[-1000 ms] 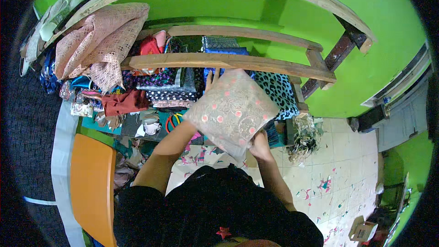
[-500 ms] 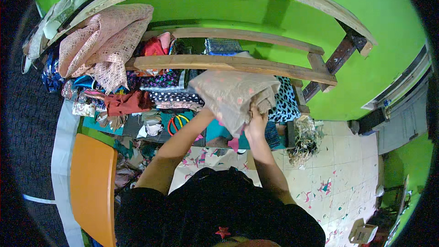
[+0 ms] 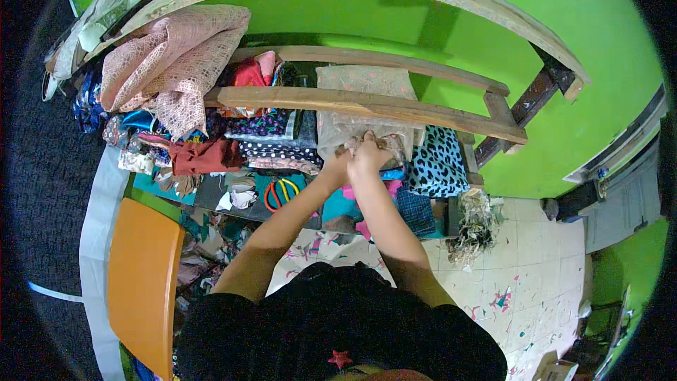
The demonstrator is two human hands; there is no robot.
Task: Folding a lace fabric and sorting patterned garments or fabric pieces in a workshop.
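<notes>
- Head view: both bare hands are close together, overlapping in view, at the front of a wooden shelf.
- Right hand (image 3: 367,154): fingers drawn in, holding bunched folds of the beige cloth (image 3: 367,79) near its front edge.
- Left hand (image 3: 337,164): just beside the right hand, at the same front edge; its fingers are partly hidden, so I cannot tell how wide or narrow they are.
- Beige cloth: thin, with pink dots; lies among the fabric stacks, flatter at the back, crumpled by the hands. The front rail (image 3: 423,111) crosses over it in view, cloth showing on both sides.
- Right of the cloth: blue cloth with black spots (image 3: 438,162), near the shelf's right end; dark blue fabric (image 3: 416,212) lies in front.
- Left of the cloth: black polka-dot fabric (image 3: 278,152) in a folded stack, then rust-red cloth (image 3: 204,157).
- Scissors (image 3: 282,192), red and yellow handles, lie in front of the polka-dot stack, near the left forearm.
- Pink textured fabric (image 3: 169,56) drapes at upper left.
- Orange panel (image 3: 143,279) stands at lower left.
- Tiled floor (image 3: 543,268) at right: pink and dark scraps scattered on it.
</notes>
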